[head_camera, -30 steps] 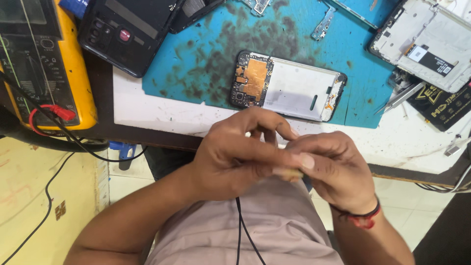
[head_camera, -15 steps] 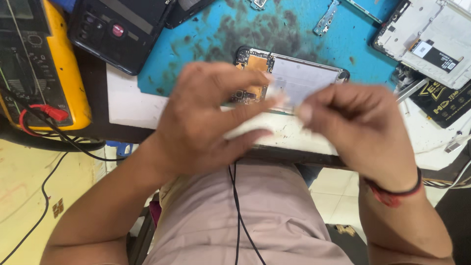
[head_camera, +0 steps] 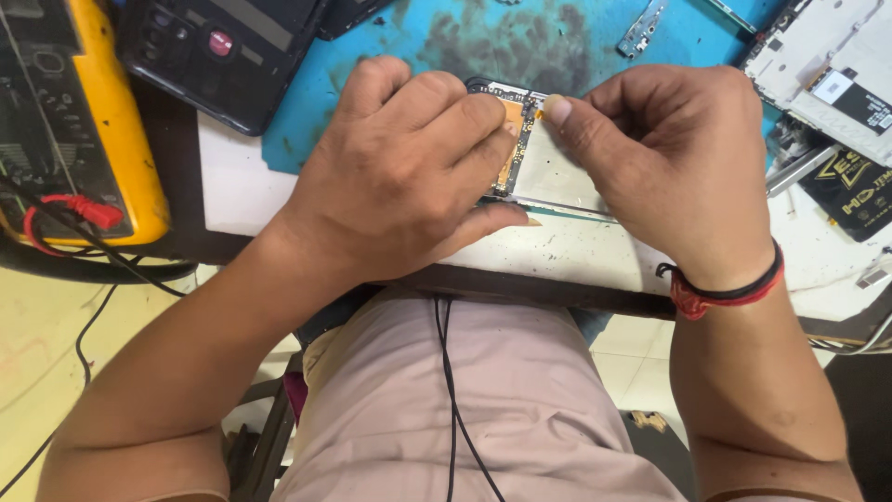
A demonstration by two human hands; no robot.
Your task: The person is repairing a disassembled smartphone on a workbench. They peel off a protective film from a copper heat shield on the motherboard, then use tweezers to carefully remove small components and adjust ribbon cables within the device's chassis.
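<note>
An opened phone [head_camera: 548,172] with its back off lies on the blue work mat [head_camera: 372,65], showing an orange flex and circuit board at its left end. My left hand [head_camera: 400,172] grips that left end, thumb under the near edge and fingers over the top. My right hand [head_camera: 674,149] covers the phone's right part; its thumb and forefinger pinch a tiny orange piece right at the board. A red and black band circles my right wrist.
A yellow multimeter [head_camera: 102,130] with red and black leads sits at the left. A black phone [head_camera: 218,51] lies behind it. Another white phone frame [head_camera: 827,70] and a dark packet [head_camera: 850,191] are at the right. A black cable hangs down my lap.
Both hands rose from my lap to the bench. They separated and now rest on the opened phone, the left gripping its end, the right pinching at the board.
</note>
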